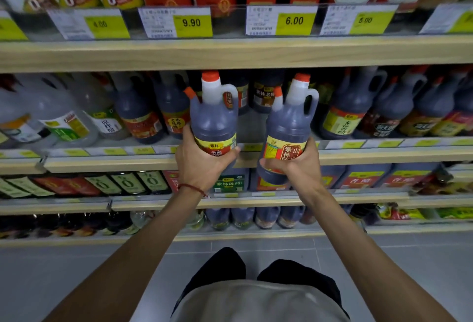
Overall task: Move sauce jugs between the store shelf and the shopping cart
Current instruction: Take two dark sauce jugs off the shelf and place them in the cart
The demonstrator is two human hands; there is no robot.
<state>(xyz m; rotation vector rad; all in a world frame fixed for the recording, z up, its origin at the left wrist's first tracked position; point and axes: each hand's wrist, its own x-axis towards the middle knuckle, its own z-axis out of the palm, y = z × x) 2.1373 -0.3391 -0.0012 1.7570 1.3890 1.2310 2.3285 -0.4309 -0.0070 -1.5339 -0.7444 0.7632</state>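
left jug [213,114]: dark sauce, orange cap, upright, being held up in front of the middle shelf [371,158]
right jug [288,127]: same kind, tilting slightly right, just beside the left jug, not touching
left hand [202,165]: gripping left jug's base, fingers wrapping round the label
right hand [298,168]: gripping right jug's lower body
shelf stock: more dark jugs sitting behind
price tags [192,23]: yellow, lining the upper shelf
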